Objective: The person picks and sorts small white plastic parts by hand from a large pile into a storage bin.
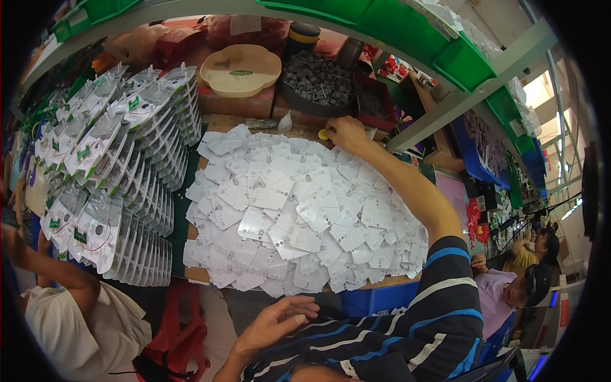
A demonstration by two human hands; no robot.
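A broad heap of thin white plastic plates (273, 191), each with small holes, covers the wooden table in front of me. At the far edge of this heap, my right hand (347, 134) is closed, its fingertips on a small yellow round piece (323, 135) whose kind I cannot make out. My left hand (277, 323) hangs at the near table edge, just off the heap, its fingers stretched out loosely and holding nothing. A small white bottle with a pointed tip (285, 122) stands beyond the plates, left of my right hand.
Tall stacks of clear-and-white moulded panels (121, 165) stand on the left. At the back are a cream tray (240, 71) and a dark tub of small grey parts (318, 83). A metal post (433, 111) rises on the right. People sit on both sides.
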